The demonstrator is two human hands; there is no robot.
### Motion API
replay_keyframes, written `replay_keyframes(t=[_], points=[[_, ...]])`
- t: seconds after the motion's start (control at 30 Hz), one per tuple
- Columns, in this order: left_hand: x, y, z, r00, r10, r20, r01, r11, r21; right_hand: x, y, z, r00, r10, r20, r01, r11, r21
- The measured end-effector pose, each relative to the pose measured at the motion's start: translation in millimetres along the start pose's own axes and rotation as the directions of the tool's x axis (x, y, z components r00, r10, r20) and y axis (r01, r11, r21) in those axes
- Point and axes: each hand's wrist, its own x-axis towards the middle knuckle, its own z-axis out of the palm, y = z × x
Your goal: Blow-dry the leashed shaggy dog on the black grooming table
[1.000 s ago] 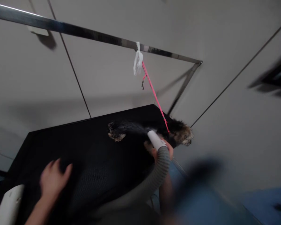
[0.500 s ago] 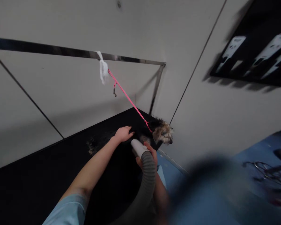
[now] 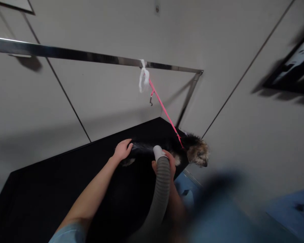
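A small dog with a dark body and a tan, shaggy head (image 3: pixel 199 152) stands on a black grooming table (image 3: pixel 50 192), facing right. My left hand (image 3: pixel 122 149) rests on the dog's hindquarters, thumb apart from the fingers. My right hand (image 3: pixel 171 163) is wrapped round the pale nozzle (image 3: pixel 158 152) of a grey ribbed dryer hose (image 3: pixel 163 177). The nozzle's end is close to the dog's dark side; whether it touches cannot be made out. From the dog's neck a pink leash (image 3: pixel 167 115) runs up to a white tie (image 3: pixel 144 80) on a metal bar.
The metal bar (image 3: pixel 91 55) crosses above the table, with a post (image 3: pixel 188 101) at the far corner. Grey walls stand behind. A black wall rack (image 3: pixel 294 76) hangs at right. The blue floor (image 3: pixel 291 209) shows below, and a dark blur covers the lower right.
My left hand has moved back along the dog towards its rear, and the nozzle now points at the dog's side. The view has shifted left, showing more of the table.
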Motion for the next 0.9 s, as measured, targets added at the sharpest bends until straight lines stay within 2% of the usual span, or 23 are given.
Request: replay_keyframes(t=[0.07, 0.13, 0.2, 0.37, 0.47, 0.53, 0.6, 0.63, 0.7, 0.73, 0.8, 0.83, 0.87, 0.9], points=[[-2, -3, 3.2, 0.999, -0.047, -0.027, 0.045, 0.995, -0.085, -4, -2, 13, 1.0, -0.008, 0.029, 0.008, 0.999, 0.031], [0, -5, 5.6, 0.991, -0.128, -0.038, 0.119, 0.977, -0.177, -10, -6, 32, 0.988, -0.023, 0.154, 0.011, 0.997, 0.078], [3, -6, 7.1, 0.988, -0.152, -0.028, 0.141, 0.961, -0.238, -15, -9, 46, 0.969, -0.038, 0.244, 0.017, 0.996, 0.086], [5, -10, 11.8, 0.999, 0.041, 0.0, -0.04, 0.987, -0.155, -23, -15, 56, 0.978, -0.041, 0.206, 0.036, 0.999, 0.031], [-9, -12, 19.7, 0.996, 0.053, -0.069, -0.061, 0.991, -0.118, -28, -17, 61, 0.983, -0.073, 0.169, 0.069, 0.997, 0.026], [-31, -15, 31.4, 0.982, -0.018, -0.189, -0.004, 0.993, -0.114, -30, -17, 62, 0.983, -0.075, 0.168, 0.071, 0.997, 0.031], [-60, -18, 48.5, 0.939, -0.17, -0.298, 0.131, 0.981, -0.147, -31, -16, 56, 0.976, -0.064, 0.21, 0.058, 0.998, 0.031], [-74, -21, 57.7, 0.916, -0.257, -0.307, 0.211, 0.962, -0.175, -31, -15, 49, 0.974, -0.054, 0.219, 0.051, 0.998, 0.021], [-95, -26, 72.2, 0.896, -0.38, -0.229, 0.338, 0.919, -0.2, -30, -14, 31, 0.992, -0.052, 0.115, 0.058, 0.997, -0.048], [-100, -28, 75.5, 0.901, -0.4, -0.169, 0.369, 0.911, -0.185, -30, -13, 22, 0.998, -0.061, 0.014, 0.063, 0.993, -0.099], [-98, -32, 72.1, 0.929, -0.365, -0.056, 0.358, 0.928, -0.108, -31, -13, 7, 0.984, -0.076, -0.159, 0.05, 0.986, -0.161], [-92, -34, 65.7, 0.943, -0.333, -0.006, 0.332, 0.941, -0.062, -32, -13, 2, 0.981, -0.059, -0.186, 0.029, 0.987, -0.16], [-84, -36, 57.4, 0.95, -0.308, 0.046, 0.309, 0.951, -0.018, -34, -14, 1, 0.988, -0.026, -0.149, 0.006, 0.991, -0.135], [-75, -37, 48.1, 0.95, -0.292, 0.11, 0.292, 0.956, 0.017, -36, -15, 1, 0.998, 0.015, -0.06, -0.02, 0.995, -0.094]])
